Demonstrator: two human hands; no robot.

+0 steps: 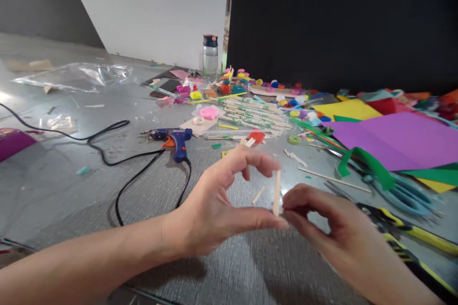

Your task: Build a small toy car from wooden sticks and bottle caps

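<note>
Hands [211,212] [343,228] number 2, the left pinching 1 stick [276,193], 1 glue gun [181,140] beyond.

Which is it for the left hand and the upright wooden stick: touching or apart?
Touching: the head view shows the left hand holding the wooden stick between thumb and fingers.

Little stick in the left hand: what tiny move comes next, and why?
Perhaps hold the left hand steady and ease the right hand to the side of the wooden stick: the left hand grips it by its two ends, and the right hand is close beside it. Whether the right hand holds something is unclear.
</note>
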